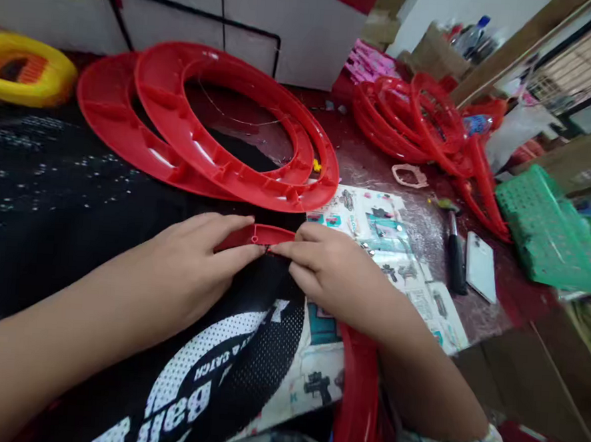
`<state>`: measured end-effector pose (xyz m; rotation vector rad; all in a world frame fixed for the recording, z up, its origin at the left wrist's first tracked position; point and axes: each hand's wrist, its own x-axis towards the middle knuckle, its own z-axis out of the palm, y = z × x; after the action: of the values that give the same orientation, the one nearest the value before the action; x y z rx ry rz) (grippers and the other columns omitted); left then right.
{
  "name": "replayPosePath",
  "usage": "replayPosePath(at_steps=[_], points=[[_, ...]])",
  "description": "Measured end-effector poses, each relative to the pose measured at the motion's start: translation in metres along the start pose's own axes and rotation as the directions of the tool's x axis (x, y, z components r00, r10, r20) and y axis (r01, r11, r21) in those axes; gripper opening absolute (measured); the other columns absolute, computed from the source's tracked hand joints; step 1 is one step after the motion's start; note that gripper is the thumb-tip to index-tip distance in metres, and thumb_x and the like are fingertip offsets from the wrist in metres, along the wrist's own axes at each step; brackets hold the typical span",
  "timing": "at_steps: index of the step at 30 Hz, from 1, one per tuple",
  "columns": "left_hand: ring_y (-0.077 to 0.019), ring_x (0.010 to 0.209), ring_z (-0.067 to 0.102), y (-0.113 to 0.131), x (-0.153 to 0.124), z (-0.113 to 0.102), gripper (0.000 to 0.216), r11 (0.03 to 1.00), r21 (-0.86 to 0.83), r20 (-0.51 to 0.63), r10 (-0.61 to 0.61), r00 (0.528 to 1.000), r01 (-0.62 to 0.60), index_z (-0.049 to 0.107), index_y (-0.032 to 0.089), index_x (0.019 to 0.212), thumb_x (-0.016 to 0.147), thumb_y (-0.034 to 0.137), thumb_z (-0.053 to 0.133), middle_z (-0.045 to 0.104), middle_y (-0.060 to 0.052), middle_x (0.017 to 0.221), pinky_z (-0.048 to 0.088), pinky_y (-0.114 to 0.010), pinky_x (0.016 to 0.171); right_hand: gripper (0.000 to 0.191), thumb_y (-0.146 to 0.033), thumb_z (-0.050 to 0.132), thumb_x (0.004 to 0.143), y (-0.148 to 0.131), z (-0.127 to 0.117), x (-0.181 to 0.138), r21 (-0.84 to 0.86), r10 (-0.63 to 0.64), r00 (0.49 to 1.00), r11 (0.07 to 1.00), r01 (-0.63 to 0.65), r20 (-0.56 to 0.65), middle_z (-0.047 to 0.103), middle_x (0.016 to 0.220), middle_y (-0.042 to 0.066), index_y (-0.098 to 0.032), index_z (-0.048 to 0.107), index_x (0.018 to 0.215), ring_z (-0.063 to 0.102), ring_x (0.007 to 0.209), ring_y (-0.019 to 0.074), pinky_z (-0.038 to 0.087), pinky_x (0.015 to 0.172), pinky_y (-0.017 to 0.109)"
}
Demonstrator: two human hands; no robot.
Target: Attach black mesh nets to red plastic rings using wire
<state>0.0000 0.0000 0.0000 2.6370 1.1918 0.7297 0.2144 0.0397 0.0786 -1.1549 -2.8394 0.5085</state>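
My left hand [193,261] and my right hand [330,266] both pinch the rim of a red plastic ring [262,235] at its near top edge. The ring continues down beneath my right forearm [359,398]. Black mesh fabric with white lettering [226,370] is stretched inside this ring, under both hands. My fingers are closed on the rim and the mesh edge.
Two stacked red rings [205,135] lie beyond my hands. A pile of further red rings [422,119] sits at the back right. A screwdriver [454,251], a white phone [481,266], a sticker sheet [389,240], a green perforated panel [545,229] and a yellow ring [24,68] are around.
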Motion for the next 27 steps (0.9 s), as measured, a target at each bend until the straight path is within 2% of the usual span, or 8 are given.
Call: replayPosePath(at_steps=[4,7,11,21,24,27], points=[[-0.0338,0.121,0.049,0.004,0.003,-0.004,0.036,1.0,-0.013,0.022,-0.022,1.0,0.022,0.055,0.017,0.124,0.092,0.019,0.038,0.047,-0.018,0.135,0.046,-0.053,0.097,0.029,-0.005,0.05,0.082,0.003,-0.008,-0.004,0.208,0.118,0.992,0.972,-0.107,-0.043,0.067,0.082,0.003,-0.014,0.069,0.101,0.057,0.074,0.0121,0.04,0.069,0.023],[-0.0338,0.12,0.05,0.005,0.004,-0.004,0.035,1.0,-0.022,0.007,-0.014,1.0,0.014,0.055,0.016,0.122,0.092,0.02,0.038,0.048,-0.018,0.135,0.047,-0.053,0.096,0.024,-0.006,0.051,0.081,0.006,-0.01,-0.004,0.324,0.245,0.969,0.919,-0.223,-0.026,0.065,0.076,-0.001,-0.013,0.065,0.098,0.056,0.068,0.0096,0.039,0.064,0.021],[-0.0344,0.12,0.051,0.004,0.004,-0.004,0.037,0.999,-0.034,-0.003,-0.011,1.0,0.011,0.056,0.018,0.123,0.091,0.018,0.038,0.049,-0.018,0.134,0.048,-0.054,0.096,0.019,-0.007,0.052,0.08,0.011,-0.01,-0.003,0.379,0.267,0.963,0.89,-0.254,0.018,0.061,0.072,-0.003,-0.015,0.061,0.095,0.055,0.066,0.0087,0.038,0.062,0.021],[-0.0344,0.119,0.05,0.006,0.006,-0.006,0.036,1.0,0.004,0.038,-0.014,0.999,0.014,0.056,0.018,0.122,0.091,0.02,0.037,0.049,-0.017,0.133,0.05,-0.054,0.093,0.021,-0.009,0.05,0.08,0.012,-0.012,-0.006,0.329,0.233,0.971,0.915,-0.236,0.05,0.06,0.075,-0.003,-0.017,0.06,0.096,0.053,0.066,0.0083,0.036,0.062,0.021],[-0.0326,0.119,0.05,0.006,0.004,-0.006,0.044,1.0,0.007,0.048,-0.004,0.999,0.004,0.049,0.025,0.131,0.09,0.015,0.039,0.044,-0.015,0.137,0.049,-0.053,0.094,0.023,-0.008,0.049,0.079,0.009,-0.013,-0.007,0.287,0.22,0.974,0.93,-0.228,0.061,0.061,0.074,-0.003,-0.017,0.06,0.098,0.053,0.065,0.0086,0.035,0.061,0.021],[-0.0351,0.123,0.046,0.006,0.0,-0.004,0.059,0.999,0.039,0.078,0.025,0.997,-0.028,0.037,0.036,0.14,0.086,0.012,0.044,0.036,-0.014,0.143,0.048,-0.055,0.093,0.024,-0.008,0.05,0.079,0.004,-0.013,-0.007,0.232,0.224,0.973,0.945,-0.232,0.061,0.063,0.074,-0.002,-0.016,0.06,0.099,0.053,0.065,0.0097,0.034,0.061,0.022]])
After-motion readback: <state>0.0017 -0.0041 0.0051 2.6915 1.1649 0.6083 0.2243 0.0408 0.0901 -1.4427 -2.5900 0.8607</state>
